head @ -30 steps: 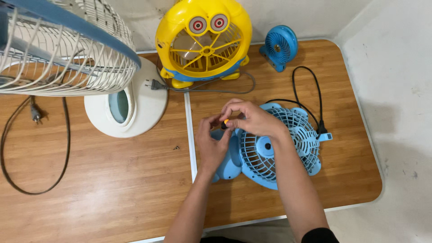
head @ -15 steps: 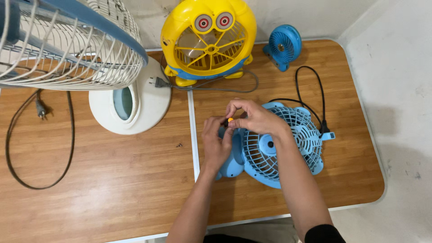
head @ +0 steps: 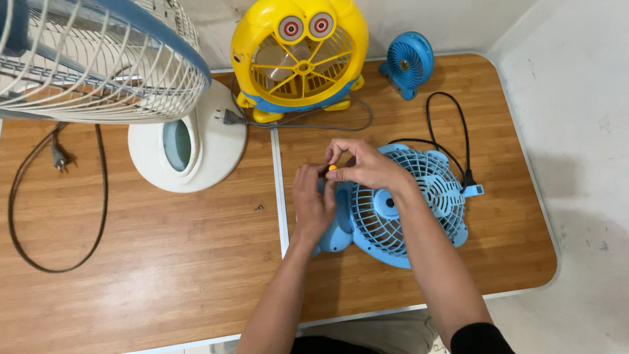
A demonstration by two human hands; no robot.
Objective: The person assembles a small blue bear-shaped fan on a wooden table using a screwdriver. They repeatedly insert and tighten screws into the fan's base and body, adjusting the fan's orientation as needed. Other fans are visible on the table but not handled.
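Observation:
A light blue desk fan lies face up on the wooden table, its round grille showing. My left hand rests on the fan's left side with its fingers curled against the body. My right hand reaches over the grille, and its fingertips pinch a small orange-tipped thing, which looks like a small tool's end, just above the fan's upper left edge. Both hands meet at that spot. What lies under the fingers is hidden.
A yellow cartoon-faced fan and a small blue fan stand at the back. A large white fan's cage and round base fill the upper left. A black cord loops at the right, another at the left.
The view shifted slightly. Both hands stay at the same spot on the blue fan, with small finger movements around the orange-tipped thing.

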